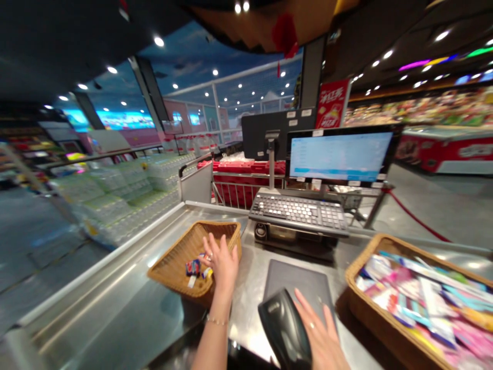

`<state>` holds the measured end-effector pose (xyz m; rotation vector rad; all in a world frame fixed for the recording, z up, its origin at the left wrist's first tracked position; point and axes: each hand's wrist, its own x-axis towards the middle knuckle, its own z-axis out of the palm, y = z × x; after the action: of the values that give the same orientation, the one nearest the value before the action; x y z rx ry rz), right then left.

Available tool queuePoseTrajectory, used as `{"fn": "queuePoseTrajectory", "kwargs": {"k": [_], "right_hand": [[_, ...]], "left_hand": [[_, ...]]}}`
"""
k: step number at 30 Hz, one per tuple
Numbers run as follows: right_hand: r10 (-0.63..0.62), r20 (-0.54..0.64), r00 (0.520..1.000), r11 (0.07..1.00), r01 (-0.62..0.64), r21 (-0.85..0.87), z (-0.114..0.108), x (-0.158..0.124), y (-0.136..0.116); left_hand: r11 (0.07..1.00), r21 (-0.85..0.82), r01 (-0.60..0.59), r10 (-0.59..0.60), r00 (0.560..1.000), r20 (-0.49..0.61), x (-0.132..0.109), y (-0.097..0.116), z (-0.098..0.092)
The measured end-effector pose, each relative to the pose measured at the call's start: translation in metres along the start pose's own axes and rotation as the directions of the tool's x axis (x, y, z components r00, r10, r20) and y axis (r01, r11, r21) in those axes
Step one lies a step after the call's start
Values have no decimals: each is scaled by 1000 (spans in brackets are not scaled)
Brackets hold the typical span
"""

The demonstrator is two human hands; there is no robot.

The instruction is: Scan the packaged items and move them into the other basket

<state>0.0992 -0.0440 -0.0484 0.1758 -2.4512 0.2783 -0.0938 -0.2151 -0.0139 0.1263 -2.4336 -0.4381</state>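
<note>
the left hand (223, 264) is hovering spread over small packets (193, 267) in a wicker basket (181, 246) at eleven o'clock — the right hand (321, 334) is lying open beside a black barcode scanner (285, 329), keeping it within easy reach.

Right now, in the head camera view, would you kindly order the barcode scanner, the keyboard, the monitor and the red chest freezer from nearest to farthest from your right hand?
From the right hand:
1. Black handheld barcode scanner, just to its left.
2. Keyboard, straight ahead on the counter.
3. Monitor, behind the keyboard.
4. Red chest freezer, farthest, ahead to the right beyond the counter.
</note>
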Motion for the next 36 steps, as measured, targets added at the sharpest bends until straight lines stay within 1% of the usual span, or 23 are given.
{"fn": "queuePoseTrajectory", "kwargs": {"k": [3,7,12,20,26,30,36], "right_hand": [[3,14,1000,999,-3,-32,-3,1,0],[10,34,999,999,-8,-51,-5,1,1],[33,1,999,999,-33,-33,-8,0,3],[46,39,998,999,-46,-1,-14,1,4],[78,16,997,996,-78,35,-7,-5,11],[75,15,997,997,-75,-8,-1,-9,15],[89,-3,996,996,-89,-20,-2,-9,15]], "left_hand": [[999,-12,-31,31,999,8,-2,7,1],[999,-34,-43,44,999,25,-4,16,1],[996,-66,-58,61,997,51,-6,26,-1],[994,-68,-82,88,992,90,-8,38,0],[992,-62,-111,117,989,89,-11,47,0],[989,-70,-127,133,987,93,-12,51,1],[984,-84,-156,164,982,95,-15,58,2]]}}
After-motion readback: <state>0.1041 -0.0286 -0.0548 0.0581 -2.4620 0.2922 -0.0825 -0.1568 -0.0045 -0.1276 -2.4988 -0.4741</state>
